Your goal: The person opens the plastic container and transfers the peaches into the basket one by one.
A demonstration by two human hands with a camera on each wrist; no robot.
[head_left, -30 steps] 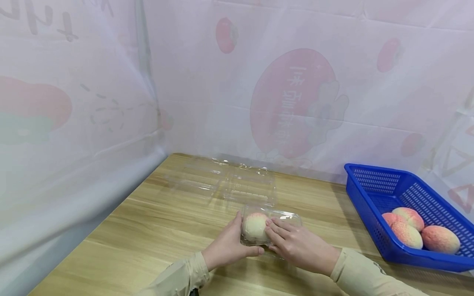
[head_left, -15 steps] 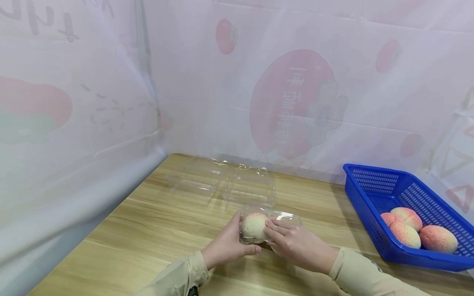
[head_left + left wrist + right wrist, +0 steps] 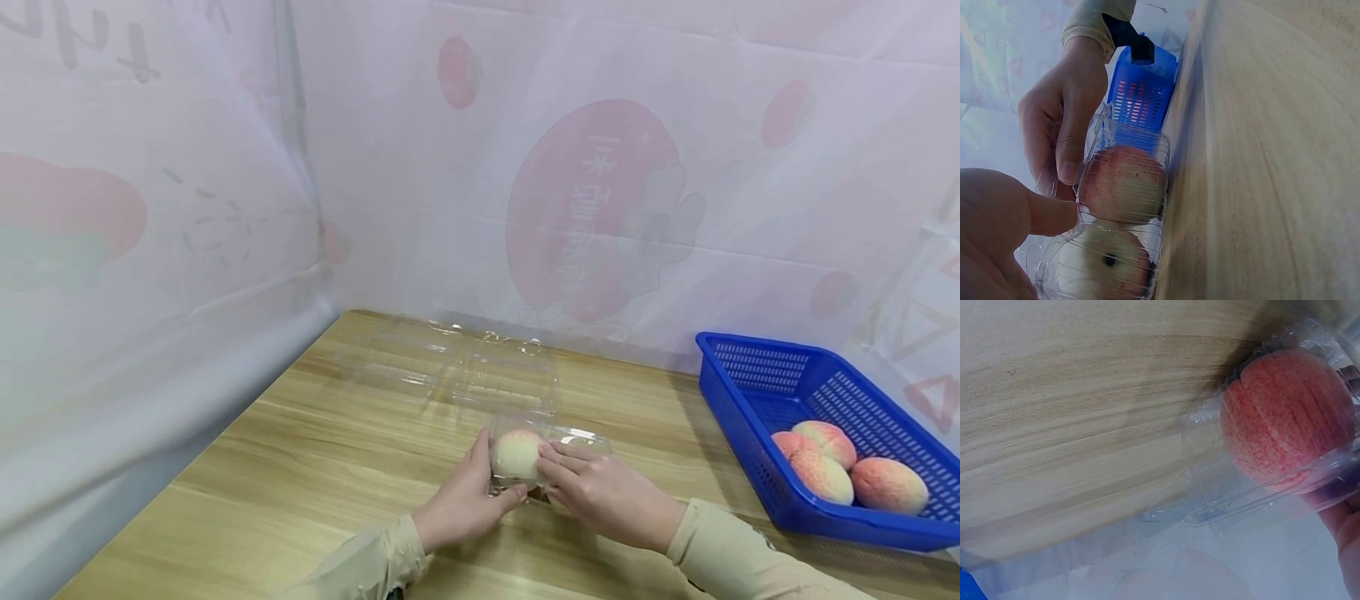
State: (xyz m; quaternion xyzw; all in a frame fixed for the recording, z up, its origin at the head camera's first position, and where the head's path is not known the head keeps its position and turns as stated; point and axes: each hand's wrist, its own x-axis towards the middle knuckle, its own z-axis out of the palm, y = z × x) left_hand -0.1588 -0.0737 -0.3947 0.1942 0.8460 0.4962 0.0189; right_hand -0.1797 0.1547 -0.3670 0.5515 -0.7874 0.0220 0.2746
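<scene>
A clear plastic clamshell box (image 3: pixel 587 437) sits on the table between my two hands. Two pink-and-cream peaches (image 3: pixel 1124 187) show through its ribbed wall in the left wrist view. My left hand (image 3: pixel 459 502) grips the box's left end, thumb on the near edge and fingers round the far side. My right hand (image 3: pixel 617 502) lies across the top, fingertips beside the left peach (image 3: pixel 516 456); its thumb (image 3: pixel 1070 159) bears on the rim in the left wrist view. The right hand covers the other peach in the head view, while a reddish peach (image 3: pixel 1291 419) fills the right wrist view.
Clear plastic containers stand behind the box, one (image 3: pixel 504 382) at the centre and another (image 3: pixel 405 358) to its left. At the right, a blue perforated basket (image 3: pixel 738 450) holds several peaches (image 3: pixel 890 485). Printed white sheets (image 3: pixel 420 183) wall the table (image 3: pixel 300 467) at the back and left.
My left thumb has risen slightly against the near edge of the box. The right hand stays across the top, and the box has barely moved.
</scene>
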